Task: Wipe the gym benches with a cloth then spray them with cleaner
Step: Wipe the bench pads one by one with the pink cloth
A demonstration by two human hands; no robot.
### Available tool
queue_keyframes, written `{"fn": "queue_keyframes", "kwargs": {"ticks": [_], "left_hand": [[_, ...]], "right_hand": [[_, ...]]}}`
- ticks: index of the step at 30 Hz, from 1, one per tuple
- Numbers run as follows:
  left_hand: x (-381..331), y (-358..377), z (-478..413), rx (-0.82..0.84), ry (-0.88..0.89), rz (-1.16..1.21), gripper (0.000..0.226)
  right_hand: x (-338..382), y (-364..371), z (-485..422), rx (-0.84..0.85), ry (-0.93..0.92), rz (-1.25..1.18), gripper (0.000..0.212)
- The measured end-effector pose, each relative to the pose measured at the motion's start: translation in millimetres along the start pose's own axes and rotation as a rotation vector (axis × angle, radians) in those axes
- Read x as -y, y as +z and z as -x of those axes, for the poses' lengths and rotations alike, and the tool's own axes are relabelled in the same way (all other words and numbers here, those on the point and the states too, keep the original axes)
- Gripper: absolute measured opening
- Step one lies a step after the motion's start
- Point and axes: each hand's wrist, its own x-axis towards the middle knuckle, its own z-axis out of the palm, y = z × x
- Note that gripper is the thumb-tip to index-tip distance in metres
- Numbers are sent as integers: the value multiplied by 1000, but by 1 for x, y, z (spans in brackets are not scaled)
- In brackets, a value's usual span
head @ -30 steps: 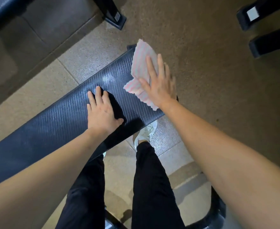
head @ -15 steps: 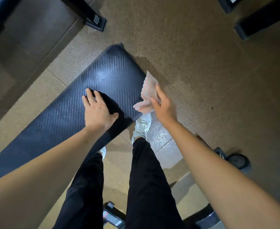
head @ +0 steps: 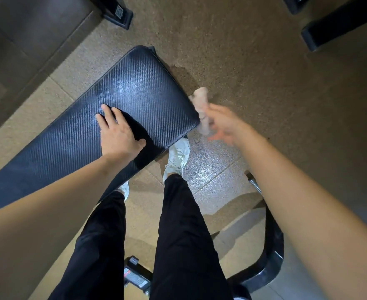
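Observation:
A black gym bench pad (head: 135, 89) with a woven texture runs from the lower left to the upper middle. My left hand (head: 118, 134) lies flat on the pad near its right edge, fingers spread, holding nothing. Just off the pad's right edge, my right hand (head: 225, 124) is blurred by motion and grips a crumpled pale pink cloth (head: 201, 102). The cloth hangs beside the pad's edge over the floor; I cannot tell whether it touches the pad. No spray bottle is in view.
My legs in black trousers and white shoes (head: 178, 156) stand beside the bench. A curved black metal frame (head: 271, 252) is at the lower right. Black machine feet stand at the top left (head: 117, 11) and top right (head: 338, 24) on the speckled brown floor.
My right hand has slid the cloth off the top of the pad, over its right edge, bunching it up. My left hand has stayed flat on the pad.

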Motion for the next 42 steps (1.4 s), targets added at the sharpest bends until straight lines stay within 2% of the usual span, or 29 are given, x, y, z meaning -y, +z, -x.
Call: {"fn": "queue_keyframes", "kwargs": {"ticks": [1, 3, 5, 7, 9, 12, 14, 16, 18, 22, 25, 36, 40, 42], "left_hand": [[0, 1, -1, -5, 1, 9, 121], [2, 2, -1, -10, 7, 16, 121], [4, 4, -2, -19, 18, 6, 121], [5, 7, -3, -37, 26, -6, 121], [6, 11, -3, -60, 31, 5, 120], [9, 15, -2, -95, 33, 49, 118], [10, 16, -1, -103, 36, 57, 118], [9, 17, 0, -106, 36, 62, 118], [8, 17, 0, -108, 37, 68, 119], [10, 18, -1, -113, 44, 96, 122], [12, 19, -1, -112, 52, 102, 122], [21, 22, 0, -133, 86, 159, 120], [31, 19, 2, -122, 98, 217, 112], [37, 18, 5, -126, 109, 227, 108]], "right_hand": [[0, 4, 3, 107, 60, -28, 51], [1, 2, 2, 185, 110, -130, 54], [8, -4, -1, 171, 129, -166, 55], [21, -6, -1, 147, 132, -103, 49], [36, -1, -2, 120, 108, 13, 45], [62, 7, -6, 91, 88, 233, 51], [79, 10, -18, 92, 136, 313, 44], [94, 14, -28, 74, 193, 336, 34], [110, 21, -34, 48, 214, 347, 34], [141, 42, -34, 42, 198, 401, 33], [157, 54, -37, 38, 189, 426, 25], [223, 103, -50, 15, 172, 385, 23], [240, 132, -52, -46, 140, 533, 33], [246, 147, -48, -60, 130, 672, 28]]}}
